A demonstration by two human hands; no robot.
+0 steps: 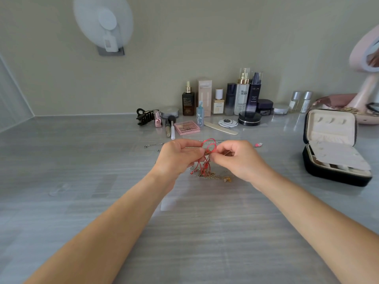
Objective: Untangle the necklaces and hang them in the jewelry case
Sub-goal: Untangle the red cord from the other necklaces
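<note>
On the grey streaked tabletop [82, 160], nearest, a heap of thin gold chain [215, 177] lies under the hands. Above it the left hand [180, 154] and right hand [240, 158], fingers curled, both pinch the knotted red cord necklace [202, 167] between them, its ends hanging straight down. Just beyond, a thin silver chain [151, 145] runs left to right. The open black zip jewelry case [328, 173] stands well off to the right, nearer the right hand.

Position: worn on the person's head
Facing: forward and down over the bench [78, 201]
Nearness: close; left hand [178, 155] and right hand [240, 159] mid-frame
</note>
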